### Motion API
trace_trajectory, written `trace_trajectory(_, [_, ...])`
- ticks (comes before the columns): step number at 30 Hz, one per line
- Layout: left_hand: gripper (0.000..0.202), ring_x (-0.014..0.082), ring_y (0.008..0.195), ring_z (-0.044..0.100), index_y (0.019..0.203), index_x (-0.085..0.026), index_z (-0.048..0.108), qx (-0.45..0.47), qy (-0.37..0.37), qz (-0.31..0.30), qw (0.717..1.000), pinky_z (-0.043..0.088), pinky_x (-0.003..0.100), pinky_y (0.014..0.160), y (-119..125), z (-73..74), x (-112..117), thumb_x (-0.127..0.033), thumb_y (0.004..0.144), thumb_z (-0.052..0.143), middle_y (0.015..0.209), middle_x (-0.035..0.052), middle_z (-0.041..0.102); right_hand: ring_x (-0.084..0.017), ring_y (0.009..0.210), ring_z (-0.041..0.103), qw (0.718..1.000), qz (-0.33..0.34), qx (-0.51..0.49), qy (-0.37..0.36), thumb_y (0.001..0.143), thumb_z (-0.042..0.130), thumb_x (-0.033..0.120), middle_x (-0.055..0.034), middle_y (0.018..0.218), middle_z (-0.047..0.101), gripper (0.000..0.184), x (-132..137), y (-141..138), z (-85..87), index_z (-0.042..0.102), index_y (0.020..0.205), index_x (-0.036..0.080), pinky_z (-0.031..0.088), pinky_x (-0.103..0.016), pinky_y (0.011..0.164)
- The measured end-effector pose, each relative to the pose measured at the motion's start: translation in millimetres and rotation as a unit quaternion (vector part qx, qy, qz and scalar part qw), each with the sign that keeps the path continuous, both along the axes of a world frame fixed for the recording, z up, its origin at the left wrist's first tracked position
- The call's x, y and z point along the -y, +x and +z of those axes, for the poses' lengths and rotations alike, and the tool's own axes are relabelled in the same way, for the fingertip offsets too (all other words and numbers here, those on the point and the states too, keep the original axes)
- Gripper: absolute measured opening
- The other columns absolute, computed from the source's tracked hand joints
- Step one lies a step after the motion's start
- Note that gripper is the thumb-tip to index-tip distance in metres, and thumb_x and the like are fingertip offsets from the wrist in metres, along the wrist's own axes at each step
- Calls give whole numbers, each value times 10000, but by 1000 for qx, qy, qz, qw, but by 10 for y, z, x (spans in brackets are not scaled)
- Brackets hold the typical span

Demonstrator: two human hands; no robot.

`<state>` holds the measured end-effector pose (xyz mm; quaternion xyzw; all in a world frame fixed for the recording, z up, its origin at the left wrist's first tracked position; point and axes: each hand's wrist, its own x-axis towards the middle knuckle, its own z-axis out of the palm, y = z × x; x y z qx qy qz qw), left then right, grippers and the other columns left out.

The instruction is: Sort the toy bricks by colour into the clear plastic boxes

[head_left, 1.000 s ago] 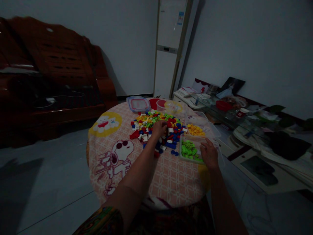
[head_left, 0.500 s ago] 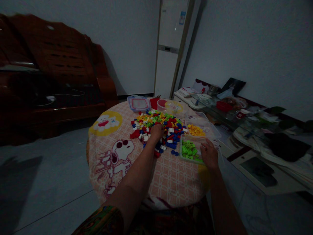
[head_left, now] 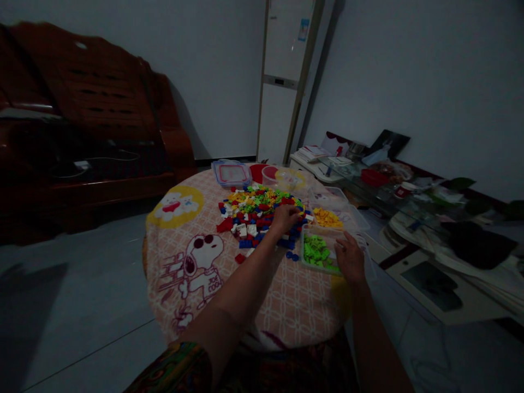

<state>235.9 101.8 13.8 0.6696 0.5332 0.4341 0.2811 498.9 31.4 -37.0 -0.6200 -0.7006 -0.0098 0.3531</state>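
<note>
My left hand is over the right part of a heap of toy building bricks, mixed red, blue, white, yellow and green. Its fingers are pinched together; what is between them is too small to make out. At the right end of a clear plastic box, my right hand has its fingers bent over the side. Green bricks lie in that box. Just behind it, yellow bricks fill part of another clear container. Two blue round pieces lie between the heap and the box.
Toward the back of the round, cloth-covered table are a lidded box, a red dish and a clear round tub. A cluttered glass-topped cabinet runs along the right. A wooden bench stands at left.
My left hand has moved right across the heap, uncovering bricks at its front middle. My right hand stays at the green-brick box. The view has shifted slightly.
</note>
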Motion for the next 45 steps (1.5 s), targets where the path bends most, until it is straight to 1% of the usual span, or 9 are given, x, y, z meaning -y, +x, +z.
trace_trajectory(4, [489, 230, 1138, 682, 1311, -136, 654, 117, 45, -173, 977, 540, 356, 977, 369, -129, -21, -93, 832, 565, 1275, 136, 702, -270, 921, 712, 1000, 1, -1, 5, 880, 459, 371, -202, 1414, 592, 406, 0, 2, 9, 765, 995, 132, 539, -463, 941])
trace_trajectory(6, [569, 228, 1218, 641, 1383, -167, 600, 133, 65, -197, 969, 515, 380, 1035, 404, -192, -22, -65, 827, 531, 1362, 127, 653, -276, 938, 710, 1000, 4, -3, 10, 882, 462, 372, -200, 1411, 595, 400, 4, -5, 13, 765, 994, 136, 535, -468, 948])
trace_trajectory(9, [571, 222, 1204, 648, 1373, -181, 610, 94, 54, -140, 984, 513, 387, 1045, 227, -191, -11, -52, 823, 525, 1350, 111, 662, -288, 966, 705, 1000, 5, -8, 13, 883, 464, 366, -195, 1413, 593, 383, 16, -21, 20, 764, 984, 151, 530, -479, 952])
trace_trajectory(13, [411, 210, 1095, 693, 1226, -170, 708, 3, 29, -26, 999, 533, 349, 997, -229, -45, 12, -92, 848, 569, 1211, 86, 736, -293, 959, 706, 1000, 5, -12, 8, 889, 452, 367, -201, 1425, 579, 386, 29, -32, 27, 762, 969, 151, 527, -488, 950])
trace_trajectory(19, [221, 199, 952, 704, 1003, -178, 784, -150, -37, 102, 983, 538, 299, 892, -671, 28, 62, -190, 859, 617, 1003, 63, 776, -291, 1022, 691, 1000, 9, -5, 17, 884, 455, 361, -191, 1408, 597, 372, 11, -18, 5, 754, 962, 154, 524, -465, 952])
trace_trajectory(24, [173, 233, 986, 701, 923, -221, 800, -289, -97, 101, 947, 532, 282, 836, -591, 12, 115, -232, 813, 667, 971, 77, 773, -275, 949, 705, 1000, 6, -10, 18, 875, 478, 366, -180, 1411, 597, 351, -12, 11, -18, 756, 954, 168, 533, -463, 928])
trace_trajectory(28, [207, 281, 1026, 704, 949, -219, 796, -339, -134, 89, 927, 543, 338, 872, -454, 29, 150, -213, 764, 705, 998, 125, 770, -284, 971, 704, 1000, 11, -2, 17, 882, 470, 371, -184, 1419, 588, 362, -5, 11, -3, 758, 960, 167, 531, -470, 946])
trace_trajectory(39, [278, 300, 1102, 686, 1006, -203, 787, -351, -136, 96, 921, 547, 362, 901, -373, 9, 187, -139, 783, 633, 1076, 163, 756, -317, 1002, 700, 1000, 12, -14, 6, 880, 449, 371, -215, 1418, 577, 375, 6, -12, 9, 751, 955, 161, 518, -522, 960])
trace_trajectory(45, [272, 261, 1049, 700, 982, -258, 804, -264, -124, 103, 951, 537, 321, 882, -474, 34, 148, -188, 753, 676, 1062, 77, 776, -288, 1044, 685, 1000, 9, -8, 14, 883, 447, 362, -185, 1404, 594, 367, 10, -12, 16, 752, 954, 170, 510, -479, 994])
